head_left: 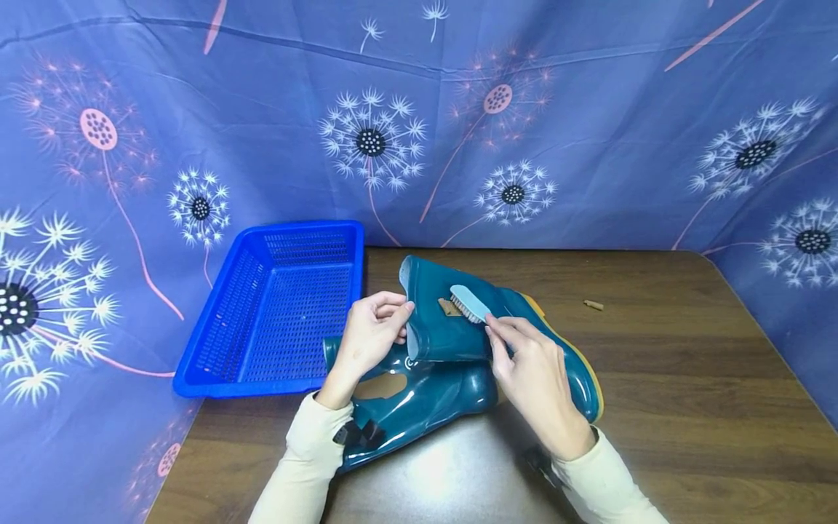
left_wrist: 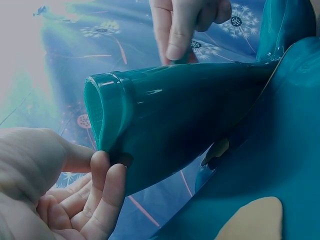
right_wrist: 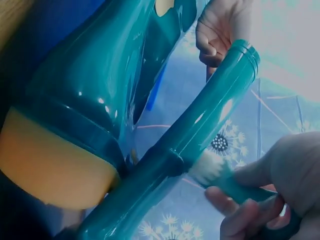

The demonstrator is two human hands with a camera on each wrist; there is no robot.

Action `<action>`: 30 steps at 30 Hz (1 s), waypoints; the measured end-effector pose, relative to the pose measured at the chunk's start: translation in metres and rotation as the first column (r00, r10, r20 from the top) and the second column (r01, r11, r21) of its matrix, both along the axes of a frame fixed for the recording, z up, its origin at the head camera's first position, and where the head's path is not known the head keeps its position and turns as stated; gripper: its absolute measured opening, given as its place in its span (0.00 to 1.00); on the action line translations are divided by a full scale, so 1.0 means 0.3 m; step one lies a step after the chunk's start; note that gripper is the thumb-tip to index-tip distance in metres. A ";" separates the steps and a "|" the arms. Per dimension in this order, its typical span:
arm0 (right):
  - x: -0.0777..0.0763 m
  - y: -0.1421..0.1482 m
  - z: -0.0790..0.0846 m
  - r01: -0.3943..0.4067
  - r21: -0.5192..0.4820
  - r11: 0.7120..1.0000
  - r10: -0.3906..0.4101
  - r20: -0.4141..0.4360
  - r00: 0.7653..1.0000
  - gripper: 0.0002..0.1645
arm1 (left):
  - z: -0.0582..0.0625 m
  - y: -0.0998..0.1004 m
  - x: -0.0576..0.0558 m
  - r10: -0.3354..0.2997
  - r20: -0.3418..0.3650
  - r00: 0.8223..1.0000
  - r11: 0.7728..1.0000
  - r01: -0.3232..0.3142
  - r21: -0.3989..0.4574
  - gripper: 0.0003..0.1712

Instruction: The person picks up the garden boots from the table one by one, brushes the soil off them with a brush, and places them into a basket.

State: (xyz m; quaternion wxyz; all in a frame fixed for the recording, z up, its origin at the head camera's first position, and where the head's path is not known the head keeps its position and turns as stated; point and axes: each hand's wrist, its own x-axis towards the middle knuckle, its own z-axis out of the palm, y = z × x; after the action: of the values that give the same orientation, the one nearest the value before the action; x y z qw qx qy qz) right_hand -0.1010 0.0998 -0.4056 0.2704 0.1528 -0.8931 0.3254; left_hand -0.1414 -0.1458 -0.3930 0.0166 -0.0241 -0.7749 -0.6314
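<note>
A dark green rubber boot (head_left: pixel 452 335) with a yellow sole edge lies across a second green boot (head_left: pixel 425 397). My left hand (head_left: pixel 373 331) pinches the top rim of the upper boot between thumb and fingers; the left wrist view shows the same pinch at the rim (left_wrist: pixel 102 125). In my right hand (head_left: pixel 533 371) is a small brush with a light blue back (head_left: pixel 470 300), gripped at one end. Its pale bristles (right_wrist: pixel 207 167) are right at the upper boot's shaft. Beside them is a brown patch (head_left: pixel 449 308). A larger brown patch (head_left: pixel 380 386) marks the lower boot.
A blue plastic basket (head_left: pixel 294 306) stands at the left, close to the lower boot's top. On the wooden table (head_left: pixel 687 364) a small brown piece (head_left: pixel 593 305) lies right of the boots. Behind hangs a blue dandelion-print cloth (head_left: pixel 589 131).
</note>
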 end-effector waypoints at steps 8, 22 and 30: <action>0.000 -0.005 -0.010 -0.096 0.022 0.995 0.097 -0.056 0.994 0.18 | 0.004 0.006 0.002 0.004 -0.007 1.000 1.000 -0.004 -0.009 0.13; -0.009 0.013 0.006 -0.051 0.020 0.999 0.050 0.051 0.997 0.16 | -0.001 0.001 0.003 0.012 -0.003 1.000 1.000 -0.012 -0.017 0.13; -0.014 0.028 0.014 0.011 0.029 1.000 -0.011 -0.004 1.000 0.13 | 0.000 0.001 0.002 0.004 -0.008 1.000 1.000 -0.005 -0.016 0.13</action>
State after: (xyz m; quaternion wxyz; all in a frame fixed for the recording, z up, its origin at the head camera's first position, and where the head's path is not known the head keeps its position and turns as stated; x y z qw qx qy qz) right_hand -0.1051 0.1083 -0.4014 0.2715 0.1522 -0.8981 0.3108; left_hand -0.1409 -0.1456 -0.3929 0.0210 -0.0250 -0.7800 -0.6249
